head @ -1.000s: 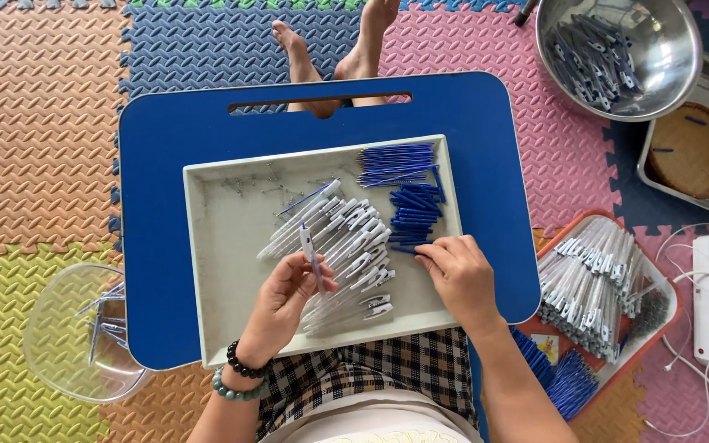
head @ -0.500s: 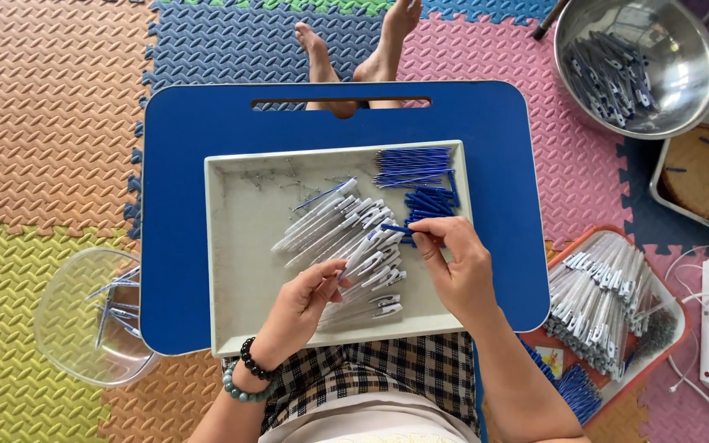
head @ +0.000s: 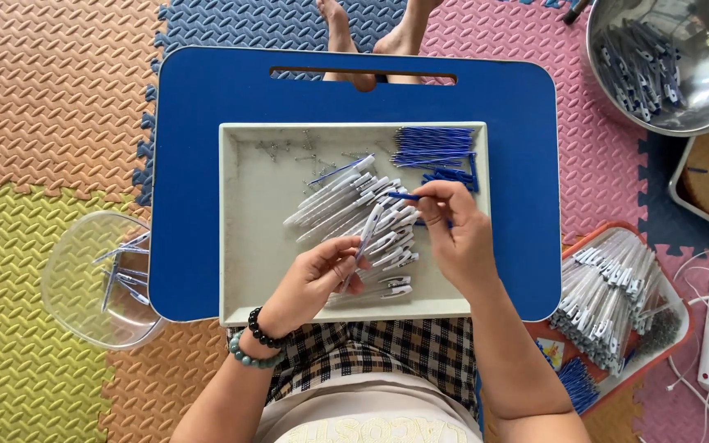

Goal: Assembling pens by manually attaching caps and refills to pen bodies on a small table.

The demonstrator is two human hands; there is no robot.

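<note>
A white pen barrel [head: 364, 238] is pinched between thumb and fingers of the left hand [head: 315, 280], its open end tilted up toward the right hand [head: 455, 234]. A thin blue refill [head: 404, 196] is gripped at the fingertips of the right hand, its free end pointing left, just above the barrel's upper end and not yet inside it. For this step to go cleanly, the barrel is best held steady and the refill lined up with its bore before being slid in, so that the thin tube is not bent.

Under both hands lies a heap of white barrels [head: 346, 205] in the pale tray [head: 244, 246], which rests on a blue lap desk [head: 190, 164]. Beyond the right hand's fingertips a bundle of blue refills [head: 432, 148] is stacked. Further right of that hand an orange tray [head: 674, 324] is filled with finished pens, and a steel bowl [head: 699, 98] holds more. Left of the left hand a clear plastic bowl [head: 75, 279] holds a few pieces. No readable package or sign can be made out
</note>
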